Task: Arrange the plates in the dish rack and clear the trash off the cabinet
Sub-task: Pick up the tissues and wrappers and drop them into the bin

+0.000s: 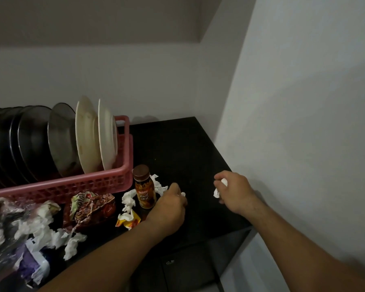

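A black cabinet [183, 148] fills a dim corner. Plain white walls [135, 81] rise behind it and to its right.

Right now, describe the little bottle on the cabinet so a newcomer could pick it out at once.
Find the pink dish rack on the black cabinet top; just off its near right corner stands the small bottle. It is ringed by crumpled white tissues, with the left hand beside it. It alone stands upright among the trash: amber body, brown cap, orange label.
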Demonstrator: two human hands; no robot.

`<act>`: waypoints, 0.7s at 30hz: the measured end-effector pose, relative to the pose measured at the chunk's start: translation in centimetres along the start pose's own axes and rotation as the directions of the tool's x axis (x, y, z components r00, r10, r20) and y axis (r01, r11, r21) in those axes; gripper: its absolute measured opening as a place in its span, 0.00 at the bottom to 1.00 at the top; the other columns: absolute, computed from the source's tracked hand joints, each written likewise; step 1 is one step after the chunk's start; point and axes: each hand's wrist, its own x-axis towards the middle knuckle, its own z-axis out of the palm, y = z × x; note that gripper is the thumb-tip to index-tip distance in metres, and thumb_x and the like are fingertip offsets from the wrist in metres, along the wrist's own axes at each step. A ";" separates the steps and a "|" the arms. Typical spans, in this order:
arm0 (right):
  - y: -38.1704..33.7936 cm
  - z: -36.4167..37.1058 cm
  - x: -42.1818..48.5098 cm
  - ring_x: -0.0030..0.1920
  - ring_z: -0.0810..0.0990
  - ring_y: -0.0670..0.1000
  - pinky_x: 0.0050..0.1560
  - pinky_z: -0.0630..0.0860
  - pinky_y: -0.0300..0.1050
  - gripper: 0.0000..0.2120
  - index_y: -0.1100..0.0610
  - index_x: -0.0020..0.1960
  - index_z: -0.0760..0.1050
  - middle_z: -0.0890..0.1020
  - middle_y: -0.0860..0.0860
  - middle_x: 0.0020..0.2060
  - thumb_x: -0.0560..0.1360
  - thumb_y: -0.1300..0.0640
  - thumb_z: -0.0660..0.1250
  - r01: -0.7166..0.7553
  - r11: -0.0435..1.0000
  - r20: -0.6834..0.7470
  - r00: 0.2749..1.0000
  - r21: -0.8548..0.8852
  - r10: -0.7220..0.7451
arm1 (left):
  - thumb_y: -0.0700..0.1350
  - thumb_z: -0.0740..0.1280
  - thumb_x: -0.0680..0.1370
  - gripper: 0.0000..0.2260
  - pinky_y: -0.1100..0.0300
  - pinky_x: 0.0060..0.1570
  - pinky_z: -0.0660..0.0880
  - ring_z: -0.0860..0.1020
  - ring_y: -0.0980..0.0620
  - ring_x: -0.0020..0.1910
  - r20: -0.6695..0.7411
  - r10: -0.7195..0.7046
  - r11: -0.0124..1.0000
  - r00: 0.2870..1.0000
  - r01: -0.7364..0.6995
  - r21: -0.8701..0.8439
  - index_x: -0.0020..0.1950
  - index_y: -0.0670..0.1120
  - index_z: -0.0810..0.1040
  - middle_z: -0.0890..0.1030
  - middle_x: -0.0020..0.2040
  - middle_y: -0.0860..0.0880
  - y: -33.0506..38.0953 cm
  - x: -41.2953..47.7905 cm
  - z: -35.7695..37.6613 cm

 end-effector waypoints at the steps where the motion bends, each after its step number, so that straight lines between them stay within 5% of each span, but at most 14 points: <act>1: 0.1 0.3 0.1 0.49 0.79 0.47 0.49 0.80 0.42 0.11 0.51 0.62 0.76 0.78 0.48 0.54 0.81 0.57 0.63 -0.013 1.000 0.028 1.000 0.019 0.013 | 0.45 0.62 0.81 0.07 0.63 0.46 0.77 0.73 0.58 0.46 -0.011 -0.019 1.000 1.000 0.019 -0.018 0.53 0.48 0.80 0.67 0.57 0.53 0.0 0.0 -0.2; 3: 0.0 1.1 0.5 0.51 0.79 0.47 0.52 0.79 0.43 0.13 0.50 0.64 0.76 0.78 0.48 0.56 0.81 0.60 0.62 -0.010 0.999 0.074 0.997 0.031 0.007 | 0.42 0.63 0.79 0.06 0.64 0.47 0.76 0.73 0.58 0.49 0.001 -0.044 0.998 0.999 0.044 -0.041 0.51 0.49 0.79 0.68 0.57 0.55 -0.3 0.1 -0.3; 6: -0.9 2.7 1.5 0.47 0.77 0.41 0.42 0.72 0.33 0.14 0.47 0.61 0.77 0.78 0.45 0.54 0.81 0.61 0.61 0.021 1.000 0.121 0.992 0.015 -0.023 | 0.40 0.62 0.79 0.09 0.66 0.47 0.72 0.73 0.57 0.51 0.032 -0.051 0.999 0.998 0.051 -0.014 0.53 0.50 0.79 0.73 0.55 0.53 -1.2 -0.4 -0.3; 12: -3.3 5.9 3.5 0.56 0.76 0.44 0.55 0.73 0.41 0.17 0.49 0.66 0.75 0.78 0.46 0.60 0.79 0.47 0.66 0.179 0.977 0.328 0.935 -0.112 -0.134 | 0.50 0.61 0.76 0.04 0.62 0.41 0.67 0.71 0.55 0.45 -0.007 -0.090 0.996 0.996 0.090 -0.005 0.45 0.52 0.74 0.70 0.45 0.53 -2.2 -1.0 -0.8; 18: -4.7 10.6 5.6 0.45 0.77 0.44 0.47 0.78 0.47 0.19 0.48 0.62 0.74 0.78 0.45 0.48 0.75 0.40 0.67 0.221 0.946 0.421 0.901 -0.235 -0.106 | 0.48 0.61 0.80 0.07 0.62 0.39 0.69 0.77 0.52 0.43 -0.089 -0.088 0.995 0.992 0.092 0.036 0.54 0.48 0.75 0.77 0.48 0.50 -3.4 -2.7 -0.1; 21: -5.2 12.9 6.2 0.46 0.78 0.47 0.47 0.79 0.49 0.22 0.47 0.65 0.71 0.77 0.46 0.51 0.75 0.38 0.66 0.189 0.941 0.420 0.906 -0.280 -0.057 | 0.48 0.60 0.81 0.06 0.63 0.40 0.73 0.78 0.55 0.41 -0.060 -0.034 0.995 0.998 0.040 0.087 0.54 0.50 0.75 0.79 0.46 0.51 -4.2 -3.2 -0.6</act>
